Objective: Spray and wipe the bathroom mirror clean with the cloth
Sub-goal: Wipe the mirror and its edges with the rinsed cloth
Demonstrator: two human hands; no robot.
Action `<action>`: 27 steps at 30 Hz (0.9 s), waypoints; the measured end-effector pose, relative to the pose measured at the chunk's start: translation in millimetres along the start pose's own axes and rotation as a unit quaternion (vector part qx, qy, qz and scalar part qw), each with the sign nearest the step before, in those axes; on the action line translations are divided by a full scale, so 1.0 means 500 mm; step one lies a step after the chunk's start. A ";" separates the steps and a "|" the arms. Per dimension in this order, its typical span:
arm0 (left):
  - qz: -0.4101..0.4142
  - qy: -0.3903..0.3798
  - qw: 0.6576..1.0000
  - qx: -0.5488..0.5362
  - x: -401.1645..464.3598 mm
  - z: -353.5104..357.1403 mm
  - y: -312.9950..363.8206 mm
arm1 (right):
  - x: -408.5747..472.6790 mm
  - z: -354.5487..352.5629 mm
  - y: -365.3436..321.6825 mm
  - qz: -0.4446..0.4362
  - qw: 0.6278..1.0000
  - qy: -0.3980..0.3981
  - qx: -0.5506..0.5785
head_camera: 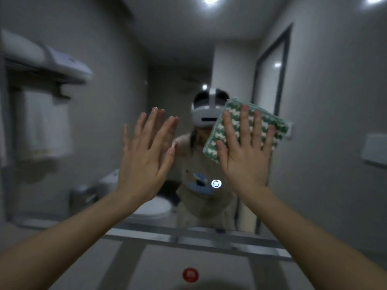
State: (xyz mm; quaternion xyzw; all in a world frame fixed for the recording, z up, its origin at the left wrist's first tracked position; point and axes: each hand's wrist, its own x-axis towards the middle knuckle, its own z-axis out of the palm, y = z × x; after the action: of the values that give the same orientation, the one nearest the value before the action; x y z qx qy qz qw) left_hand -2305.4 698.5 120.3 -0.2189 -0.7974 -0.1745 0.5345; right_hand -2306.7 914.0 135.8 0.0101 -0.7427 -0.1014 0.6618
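The bathroom mirror [104, 114] fills most of the view and reflects the room and a person wearing a white headset. My right hand [247, 149] lies flat with spread, straight fingers on a green-and-white patterned cloth [234, 124], pressing it against the glass at centre right. My left hand [144, 151] is raised beside it with straight fingers, its fingertips at or very near the glass and meeting their own reflection. It holds nothing. No spray bottle is in view.
The mirror's lower edge meets a grey ledge [199, 237] above the counter. A red round mark [190, 275] sits on the counter near the bottom. Reflected in the glass are a towel rack with white towels [46, 122], a toilet [152, 206] and a door frame [270, 80].
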 end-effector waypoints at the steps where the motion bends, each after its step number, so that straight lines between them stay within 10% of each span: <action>1: -0.009 -0.003 1.000 0.007 -0.016 -0.014 -0.039 | 0.011 0.006 -0.052 -0.018 1.000 -0.002 0.005; 13: -0.100 -0.006 0.995 0.030 -0.117 -0.067 -0.206 | 0.007 0.040 -0.352 -0.164 0.986 -0.027 0.027; 20: -0.085 -0.014 0.996 0.027 -0.115 -0.064 -0.121 | 0.044 0.035 -0.245 -0.310 0.950 -0.011 0.044; 27: 0.053 -0.041 0.995 0.069 -0.039 -0.017 0.093 | 0.055 -0.010 0.076 -0.267 0.964 0.016 -0.001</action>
State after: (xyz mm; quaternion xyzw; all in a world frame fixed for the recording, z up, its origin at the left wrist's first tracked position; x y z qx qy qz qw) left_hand -2267.3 730.2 107.5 -0.2306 -0.8161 -0.0818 0.5236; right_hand -2300.8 946.6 169.6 0.2093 -0.7021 -0.2748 0.6227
